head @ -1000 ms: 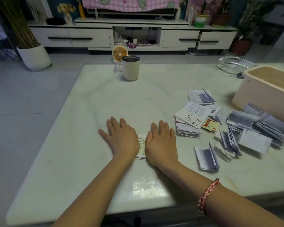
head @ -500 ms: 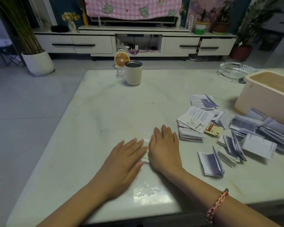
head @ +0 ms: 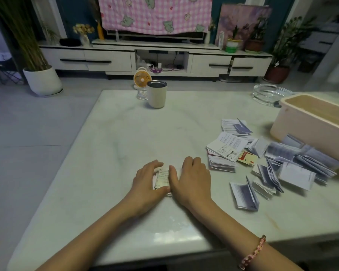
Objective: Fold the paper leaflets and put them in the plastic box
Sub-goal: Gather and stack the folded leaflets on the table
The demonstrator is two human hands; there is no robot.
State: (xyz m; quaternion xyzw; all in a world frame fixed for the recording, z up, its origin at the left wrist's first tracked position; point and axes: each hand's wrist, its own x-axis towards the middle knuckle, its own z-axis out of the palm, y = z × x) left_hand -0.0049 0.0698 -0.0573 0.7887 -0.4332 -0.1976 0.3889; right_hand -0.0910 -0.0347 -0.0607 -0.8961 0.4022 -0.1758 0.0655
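i'm creasing one leaflet [head: 162, 178]: left hand [head: 148, 184] curls round its edge, right hand [head: 192, 181] presses flat; next i'd carry it to the plastic box [head: 301, 130].

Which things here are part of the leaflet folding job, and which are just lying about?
Job: leaflet under the left hand and right hand; loose leaflet pile; plastic box.
Lying about: cup; glass ashtray; small orange fan.
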